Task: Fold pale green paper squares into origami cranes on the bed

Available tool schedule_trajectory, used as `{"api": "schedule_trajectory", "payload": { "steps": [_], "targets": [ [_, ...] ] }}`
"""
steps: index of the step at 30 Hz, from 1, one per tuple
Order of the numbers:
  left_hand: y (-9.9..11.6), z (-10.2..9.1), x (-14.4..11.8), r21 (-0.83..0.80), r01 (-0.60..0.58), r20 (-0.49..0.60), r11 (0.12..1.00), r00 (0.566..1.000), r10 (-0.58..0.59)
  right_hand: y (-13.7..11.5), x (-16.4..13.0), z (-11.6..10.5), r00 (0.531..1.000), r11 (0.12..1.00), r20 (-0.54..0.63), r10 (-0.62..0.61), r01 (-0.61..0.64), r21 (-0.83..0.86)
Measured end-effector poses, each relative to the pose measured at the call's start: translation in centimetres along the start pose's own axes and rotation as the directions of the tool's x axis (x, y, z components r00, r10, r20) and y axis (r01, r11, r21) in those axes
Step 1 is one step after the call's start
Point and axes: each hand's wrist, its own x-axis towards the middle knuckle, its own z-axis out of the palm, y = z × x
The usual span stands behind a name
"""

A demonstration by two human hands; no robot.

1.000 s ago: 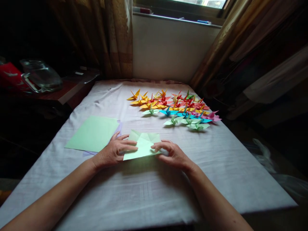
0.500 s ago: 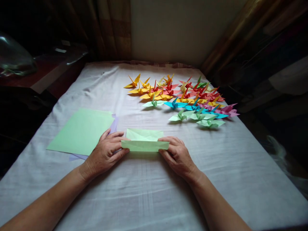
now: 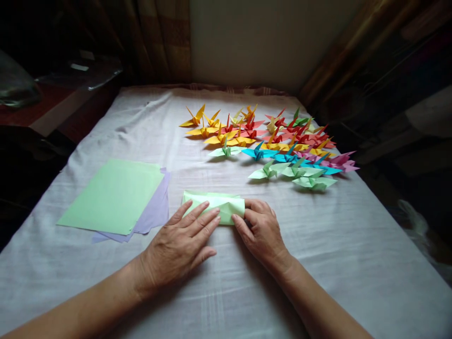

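The biggest thing before me is the desk covered with a white wrinkled cloth (image 3: 226, 282), which fills most of the view from near to far. Behind its far edge there is a pale wall, and brown curtains (image 3: 162, 42) hang at both sides of it. To the far left stands a dark side table (image 3: 52, 108) with a shiny object on it which I cannot make out.

On the right far part of the desk lies a big group of small folded paper cranes (image 3: 268, 141) in yellow, orange, red, pink, blue and light green. They stand close together in rows, many touching each other, and the light green ones are at the near side of the group.

On the left part lies a flat stack of square paper sheets (image 3: 113, 195), a light green sheet on top and pale purple sheets showing under its right and near edges.

Near the middle of the desk, right of this stack and well apart from the cranes, lies the light green folded paper (image 3: 222, 205), now a long narrow strip flat on the cloth.

My left hand (image 3: 183, 245) rests palm down, the fingers spread and stretched forward, and the fingertips press on the left part of the strip. My right hand (image 3: 263, 230) is at the right end of the strip, with the thumb and the fingers pinched on this end. Both my forearms lie bare over the near part of the cloth.
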Motion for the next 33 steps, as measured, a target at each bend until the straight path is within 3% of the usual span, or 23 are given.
{"api": "schedule_trajectory", "payload": {
  "steps": [7,15,24,33],
  "targets": [
    [-0.2,2.0,0.0,-0.018,0.014,0.129,1.0,0.992,-0.011,-0.1,0.4,0.4,0.999,0.997,-0.018,0.044,-0.045,-0.058],
    [-0.6,2.1,0.0,-0.124,0.076,0.234,0.989,0.971,-0.046,0.1,0.3,0.9,0.991,0.99,-0.11,0.073,-0.085,-0.109],
    [-0.5,2.0,0.1,-0.161,0.101,0.265,0.982,0.963,-0.055,-0.5,0.3,0.2,0.99,0.981,-0.033,-0.14,0.134,-0.142],
    [-0.5,2.0,0.1,-0.163,0.1,0.303,0.982,0.952,-0.047,-1.3,-1.2,-0.6,0.932,0.926,0.112,-0.344,0.357,-0.121]
  ]
}}
